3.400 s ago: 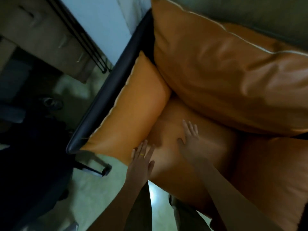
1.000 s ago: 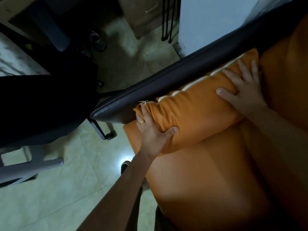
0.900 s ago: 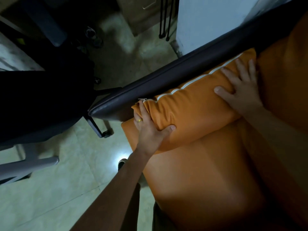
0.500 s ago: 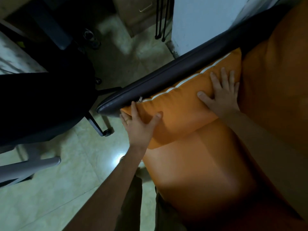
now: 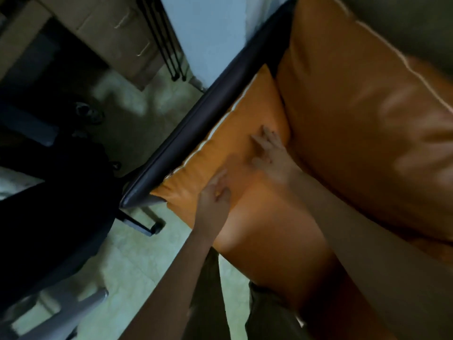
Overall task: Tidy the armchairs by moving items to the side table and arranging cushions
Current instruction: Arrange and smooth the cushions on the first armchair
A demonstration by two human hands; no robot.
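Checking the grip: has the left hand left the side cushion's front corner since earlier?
Yes. The left hand has slid off the corner by the front end of the armrest, further along the side cushion toward the right hand.

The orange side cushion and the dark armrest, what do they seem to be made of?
Side cushion: probably leather or faux leather, smooth with soft sheen, white piping on its edge. Armrest: dark, smooth, slightly glossy, likely padded leatherette. Blur leaves real or synthetic open.
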